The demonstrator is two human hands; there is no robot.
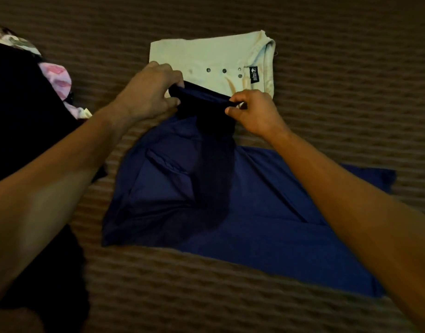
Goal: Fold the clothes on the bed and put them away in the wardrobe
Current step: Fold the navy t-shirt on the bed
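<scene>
A dark blue garment point(242, 203) lies spread on the brown ribbed bed cover point(338, 97). Its far edge is lifted off the bed. My left hand point(151, 92) pinches that raised edge at the left corner and my right hand point(252, 111) pinches it at the right corner. Just beyond the hands lies a pale green polo shirt point(206, 56), folded flat, with its button placket and a black neck label showing. The blue garment's raised edge overlaps the polo's near side.
A black garment point(21, 111) covers the left side of the bed. Pink and white floral cloth point(57, 80) pokes out beside it at the upper left. Bare ribbed cover stretches across the right and the near side.
</scene>
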